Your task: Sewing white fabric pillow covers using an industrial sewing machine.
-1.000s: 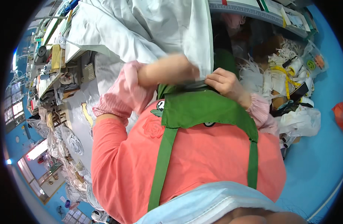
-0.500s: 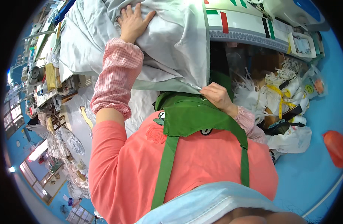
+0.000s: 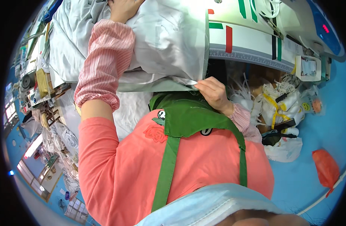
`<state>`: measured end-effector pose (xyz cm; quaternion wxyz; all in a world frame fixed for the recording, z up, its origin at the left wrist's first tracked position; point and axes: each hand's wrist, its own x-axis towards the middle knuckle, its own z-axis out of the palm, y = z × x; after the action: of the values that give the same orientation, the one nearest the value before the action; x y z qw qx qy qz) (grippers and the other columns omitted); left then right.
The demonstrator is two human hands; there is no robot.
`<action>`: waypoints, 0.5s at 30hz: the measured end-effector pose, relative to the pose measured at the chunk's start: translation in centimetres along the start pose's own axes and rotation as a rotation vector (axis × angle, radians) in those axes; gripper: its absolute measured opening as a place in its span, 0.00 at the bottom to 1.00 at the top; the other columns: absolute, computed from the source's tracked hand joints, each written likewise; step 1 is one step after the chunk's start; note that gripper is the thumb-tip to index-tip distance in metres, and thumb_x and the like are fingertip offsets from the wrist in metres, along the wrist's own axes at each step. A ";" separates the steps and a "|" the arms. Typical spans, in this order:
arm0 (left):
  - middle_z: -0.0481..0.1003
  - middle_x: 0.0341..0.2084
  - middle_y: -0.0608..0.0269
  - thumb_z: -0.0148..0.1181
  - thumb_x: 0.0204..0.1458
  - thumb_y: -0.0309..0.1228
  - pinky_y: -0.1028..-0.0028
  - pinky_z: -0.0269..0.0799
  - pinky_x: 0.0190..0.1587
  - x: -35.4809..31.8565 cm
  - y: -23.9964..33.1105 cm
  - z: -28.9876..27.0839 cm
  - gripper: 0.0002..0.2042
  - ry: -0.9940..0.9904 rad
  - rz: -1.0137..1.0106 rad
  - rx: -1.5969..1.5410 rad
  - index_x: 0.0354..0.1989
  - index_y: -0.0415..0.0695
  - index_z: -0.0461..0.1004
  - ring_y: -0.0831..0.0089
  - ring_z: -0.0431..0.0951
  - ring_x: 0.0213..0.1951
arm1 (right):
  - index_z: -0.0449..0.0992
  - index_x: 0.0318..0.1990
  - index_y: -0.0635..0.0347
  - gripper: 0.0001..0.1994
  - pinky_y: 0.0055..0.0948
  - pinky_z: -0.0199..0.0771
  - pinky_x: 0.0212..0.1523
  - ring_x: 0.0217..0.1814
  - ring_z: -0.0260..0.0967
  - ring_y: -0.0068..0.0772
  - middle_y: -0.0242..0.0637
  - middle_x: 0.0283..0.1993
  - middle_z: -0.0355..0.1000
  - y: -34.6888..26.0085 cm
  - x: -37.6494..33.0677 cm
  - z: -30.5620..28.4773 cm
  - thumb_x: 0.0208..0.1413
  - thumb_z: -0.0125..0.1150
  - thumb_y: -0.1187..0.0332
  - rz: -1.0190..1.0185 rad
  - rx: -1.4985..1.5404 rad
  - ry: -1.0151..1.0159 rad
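Observation:
A large pale grey fabric (image 3: 173,41) is spread in loose folds over the work table and hangs past its front edge. My left hand (image 3: 124,9) rests on top of this fabric at the upper edge of the view. Its fingers are partly cut off, but those in sight lie stretched out. At the front, the corner of the cloth is pinched between the thumb and fingers of my right hand (image 3: 213,94), just above the green apron (image 3: 203,118). A greyish-green strip runs along the fabric's near border.
A white machine with a blue panel (image 3: 323,26) stands at the far right. Along the table front runs a ruler strip (image 3: 248,56), with coloured tapes above it. Below are cloth scraps, thread cones and a yellow tape measure (image 3: 274,109). A red bag (image 3: 326,167) is on the blue floor.
My left hand has slid farther away and slightly left over the fabric. My right hand, still pinching the corner, has shifted slightly left. The whole view has also moved a little.

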<state>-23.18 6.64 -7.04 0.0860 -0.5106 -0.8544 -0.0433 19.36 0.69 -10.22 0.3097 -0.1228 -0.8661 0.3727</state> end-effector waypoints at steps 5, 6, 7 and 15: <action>0.59 0.61 0.33 0.48 0.57 0.61 0.45 0.48 0.66 2.2 0.0 0.1 0.41 0.000 0.002 -0.021 0.64 0.32 0.63 0.39 0.57 0.64 | 0.81 0.37 0.65 0.15 0.32 0.77 0.33 0.35 0.75 0.41 0.41 0.37 0.78 0.9 2.1 -0.8 0.36 0.68 0.83 0.011 -0.032 0.035; 0.60 0.61 0.32 0.48 0.58 0.59 0.45 0.50 0.65 2.6 0.2 -0.1 0.38 -0.031 -0.008 -0.026 0.63 0.34 0.64 0.38 0.58 0.63 | 0.81 0.37 0.65 0.15 0.32 0.77 0.33 0.35 0.75 0.41 0.41 0.37 0.78 1.0 2.5 -0.8 0.35 0.68 0.83 0.002 -0.040 0.055; 0.60 0.61 0.32 0.48 0.58 0.59 0.45 0.50 0.65 3.1 -0.1 0.2 0.38 -0.034 -0.006 -0.029 0.63 0.34 0.64 0.38 0.58 0.63 | 0.81 0.36 0.65 0.16 0.32 0.77 0.33 0.35 0.75 0.41 0.41 0.37 0.78 1.1 3.0 -0.9 0.34 0.68 0.83 -0.006 -0.048 0.075; 0.65 0.55 0.31 0.47 0.62 0.39 0.46 0.65 0.55 7.3 -2.6 1.0 0.16 0.008 0.431 0.310 0.58 0.64 0.70 0.33 0.66 0.55 | 0.80 0.36 0.66 0.14 0.32 0.77 0.34 0.36 0.75 0.40 0.40 0.38 0.78 1.5 6.8 -1.7 0.36 0.67 0.85 -0.082 -0.125 0.173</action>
<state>-28.94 11.94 -6.61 0.1740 -0.6611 -0.7221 0.1055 15.11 5.78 -7.38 0.3901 -0.1380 -0.8619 0.2932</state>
